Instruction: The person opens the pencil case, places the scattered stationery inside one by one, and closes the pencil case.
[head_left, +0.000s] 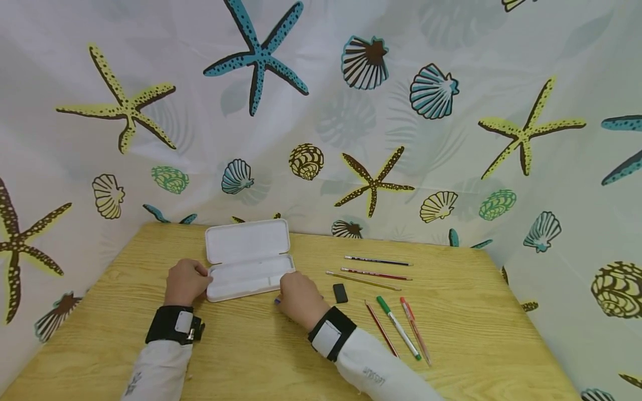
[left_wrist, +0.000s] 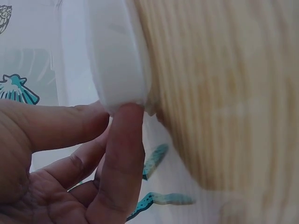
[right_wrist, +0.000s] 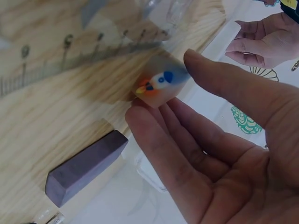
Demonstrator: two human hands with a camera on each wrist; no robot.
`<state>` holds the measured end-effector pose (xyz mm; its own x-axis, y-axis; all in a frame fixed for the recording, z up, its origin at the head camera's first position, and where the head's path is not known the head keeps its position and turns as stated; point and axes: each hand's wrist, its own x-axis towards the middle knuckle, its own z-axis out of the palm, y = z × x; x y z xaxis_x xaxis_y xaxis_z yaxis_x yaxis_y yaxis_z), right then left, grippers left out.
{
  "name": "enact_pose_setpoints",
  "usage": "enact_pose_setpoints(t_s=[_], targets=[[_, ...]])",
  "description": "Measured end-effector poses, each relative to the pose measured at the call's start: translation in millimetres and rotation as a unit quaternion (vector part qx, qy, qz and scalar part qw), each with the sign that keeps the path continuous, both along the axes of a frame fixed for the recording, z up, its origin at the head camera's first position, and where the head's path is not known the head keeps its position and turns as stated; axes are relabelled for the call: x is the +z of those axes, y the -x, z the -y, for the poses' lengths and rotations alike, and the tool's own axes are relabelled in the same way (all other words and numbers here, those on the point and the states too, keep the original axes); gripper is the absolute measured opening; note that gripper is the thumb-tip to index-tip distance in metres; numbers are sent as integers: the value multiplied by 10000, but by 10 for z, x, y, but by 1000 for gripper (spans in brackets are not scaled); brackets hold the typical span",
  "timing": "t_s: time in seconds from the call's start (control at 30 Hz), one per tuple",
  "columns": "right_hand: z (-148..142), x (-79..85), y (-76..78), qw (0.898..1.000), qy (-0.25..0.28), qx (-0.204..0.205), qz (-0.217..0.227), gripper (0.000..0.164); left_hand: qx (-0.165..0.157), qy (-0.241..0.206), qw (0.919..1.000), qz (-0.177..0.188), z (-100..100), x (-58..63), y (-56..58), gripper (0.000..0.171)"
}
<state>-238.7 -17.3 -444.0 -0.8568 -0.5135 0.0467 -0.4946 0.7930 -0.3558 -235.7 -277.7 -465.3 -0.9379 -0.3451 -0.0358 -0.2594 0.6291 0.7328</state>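
A white pencil case (head_left: 243, 278) lies with its lid raised at the back. My left hand (head_left: 186, 282) is at its left end; in the left wrist view thumb and forefinger pinch the end of the case (left_wrist: 120, 65). My right hand (head_left: 302, 301) is by the front right corner of the case. Between its thumb and fingers, in the right wrist view, it holds a small translucent block with a rocket picture (right_wrist: 160, 81); only a bit of blue shows in the head view. A dark eraser (head_left: 340, 293) lies to the right of this hand.
Three pencils (head_left: 376, 274) lie at the back right. In front of them are a red pencil (head_left: 382, 328), a green-capped pen (head_left: 399, 327) and a red-capped pen (head_left: 416, 331). A clear ruler (right_wrist: 70, 63) shows in the right wrist view. Patterned cloth (head_left: 321, 122) hangs behind the table.
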Motion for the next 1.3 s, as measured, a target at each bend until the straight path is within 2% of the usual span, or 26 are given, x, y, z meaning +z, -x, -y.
enact_pose_setpoints(t_s=[0.37,0.93,1.3], targets=[[9,0,-16,10000,-86,-18,11,37,55,35,9998,189,-33,35,-7,14],[-31,-31,-15,9991,-278,214,-254,23,2,105,9998,166,-28,17,2,14],[-85,-39,-14,9989,-302,262,-262,16,-71,88,9999,98,-30,-11,-3,16]])
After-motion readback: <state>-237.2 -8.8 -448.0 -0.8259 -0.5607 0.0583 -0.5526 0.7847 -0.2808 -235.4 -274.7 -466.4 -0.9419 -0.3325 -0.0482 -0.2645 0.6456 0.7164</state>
